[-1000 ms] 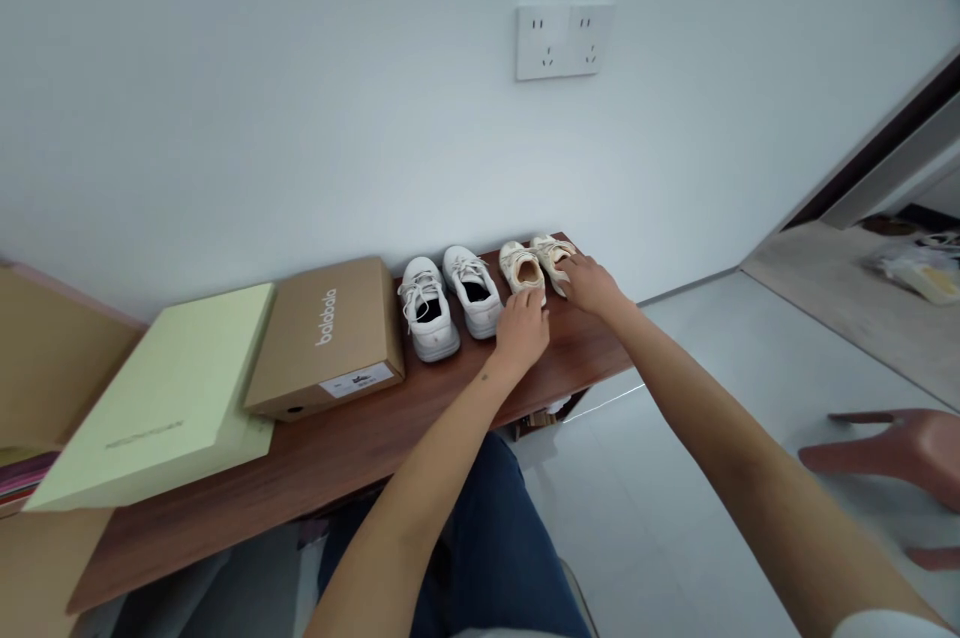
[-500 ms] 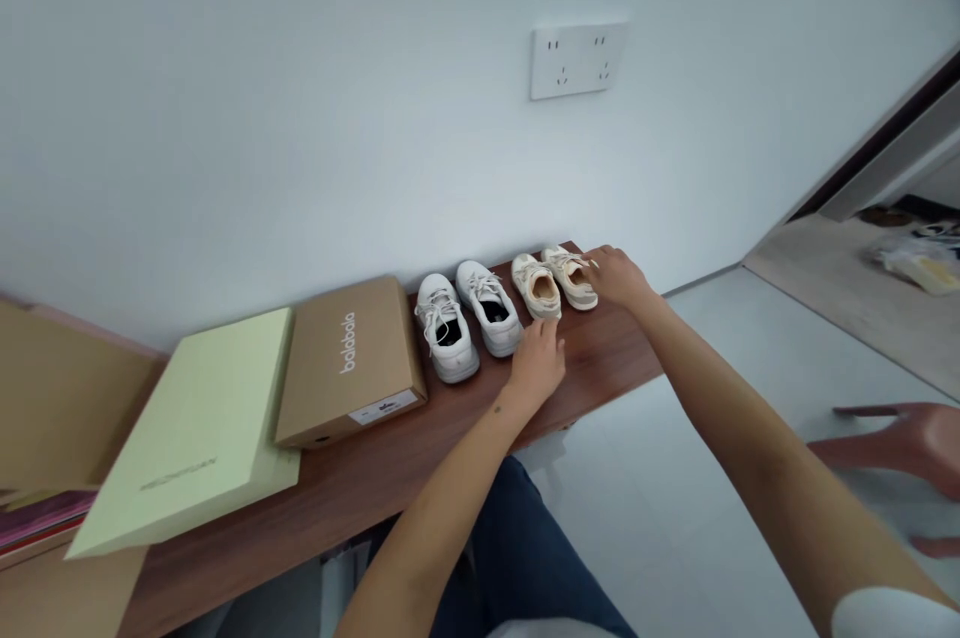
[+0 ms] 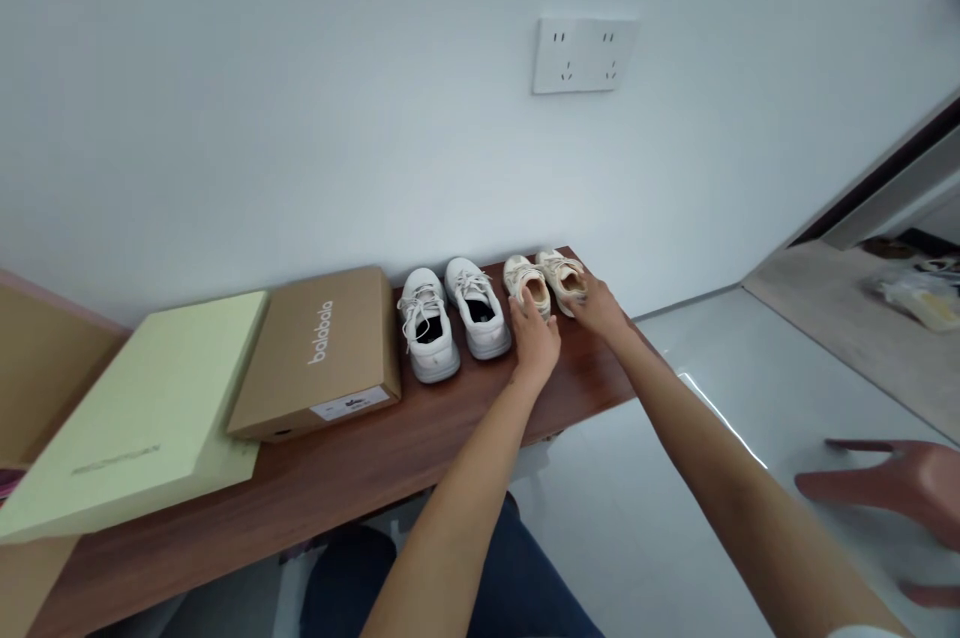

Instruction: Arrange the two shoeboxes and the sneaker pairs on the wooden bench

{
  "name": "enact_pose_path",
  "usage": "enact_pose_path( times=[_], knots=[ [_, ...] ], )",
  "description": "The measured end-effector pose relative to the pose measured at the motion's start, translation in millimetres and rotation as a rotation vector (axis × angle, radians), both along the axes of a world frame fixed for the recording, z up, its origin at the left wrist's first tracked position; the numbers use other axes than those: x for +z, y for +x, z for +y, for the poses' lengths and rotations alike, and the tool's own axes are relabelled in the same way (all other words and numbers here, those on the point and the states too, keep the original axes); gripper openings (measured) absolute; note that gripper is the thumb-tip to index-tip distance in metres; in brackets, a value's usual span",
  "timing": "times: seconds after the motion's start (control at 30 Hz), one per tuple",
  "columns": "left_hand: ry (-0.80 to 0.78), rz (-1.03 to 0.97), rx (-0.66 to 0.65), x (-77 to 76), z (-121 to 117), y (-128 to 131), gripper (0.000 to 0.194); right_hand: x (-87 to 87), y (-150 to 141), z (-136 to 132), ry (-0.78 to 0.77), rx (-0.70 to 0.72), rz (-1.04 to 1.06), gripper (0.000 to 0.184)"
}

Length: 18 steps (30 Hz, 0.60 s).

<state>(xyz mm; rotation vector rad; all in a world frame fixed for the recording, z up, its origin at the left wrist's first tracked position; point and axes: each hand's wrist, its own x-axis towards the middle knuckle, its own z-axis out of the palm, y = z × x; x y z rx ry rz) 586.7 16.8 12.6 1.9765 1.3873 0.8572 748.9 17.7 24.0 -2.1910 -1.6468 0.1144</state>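
Two small cream sneakers stand side by side near the far end of the wooden bench, toes toward the wall. My left hand [image 3: 535, 343] closes round the heel of the left small sneaker [image 3: 520, 271], its fingers along the side and at the opening. On the right small sneaker [image 3: 553, 264], my right hand [image 3: 600, 308] grips the heel from the right. Part of each heel is hidden by my fingers. To the left of them is a bigger white pair: a left white sneaker [image 3: 435, 358] and a right white sneaker [image 3: 487, 336], both with laces.
A brown shoe box [image 3: 300, 358] and a pale green box [image 3: 142, 398] lie on the wooden bench [image 3: 360, 473] to the left. Behind is a wall with a socket plate [image 3: 581, 56]. A reddish stool [image 3: 911, 488] stands on the floor at right.
My left hand has moved forward onto the left small sneaker's heel, and my right hand has come down and inward on the right one. The view has shifted slightly to the right.
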Motion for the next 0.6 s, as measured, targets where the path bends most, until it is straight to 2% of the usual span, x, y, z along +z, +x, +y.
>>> enact_pose_path(
  times=[0.1, 0.17, 0.27, 0.33, 0.4, 0.47, 0.53, 0.6],
  knots=[
    [-0.033, -0.010, 0.055, 0.0, 12.3, 9.1, 0.057, -11.2, -3.7, 1.9, 0.015, -0.022, 0.040, 0.058],
    [-0.057, -0.026, 0.089, 0.3, 17.9, 12.1, 0.044, -16.6, -5.3, 3.3, 0.086, -0.034, 0.104, 0.053],
    [-0.089, -0.078, 0.161, 2.4, 21.6, 13.9, 0.031, -18.1, -5.1, 3.9, 0.221, -0.085, 0.258, 0.042],
    [-0.110, -0.157, 0.202, 4.2, 20.0, 13.9, 0.024, -15.3, -1.5, 0.7, 0.291, -0.170, 0.405, 0.039],
    [-0.176, -0.314, 0.213, 4.0, 14.0, 13.1, 0.018, -12.4, 5.1, -7.1, 0.350, -0.273, 0.644, 0.041],
    [-0.319, -0.560, 0.183, 0.3, 3.9, 11.9, 0.018, -11.9, 13.2, -19.2, 0.389, -0.342, 0.970, 0.041],
    [-0.498, -0.823, 0.133, -6.4, -8.6, 11.1, 0.020, -14.5, 19.9, -33.5, 0.384, -0.348, 1.278, 0.038],
    [-0.662, -0.985, 0.090, -14.0, -20.6, 11.4, 0.021, -19.0, 23.0, -46.9, 0.342, -0.336, 1.439, 0.034]
  ],
)
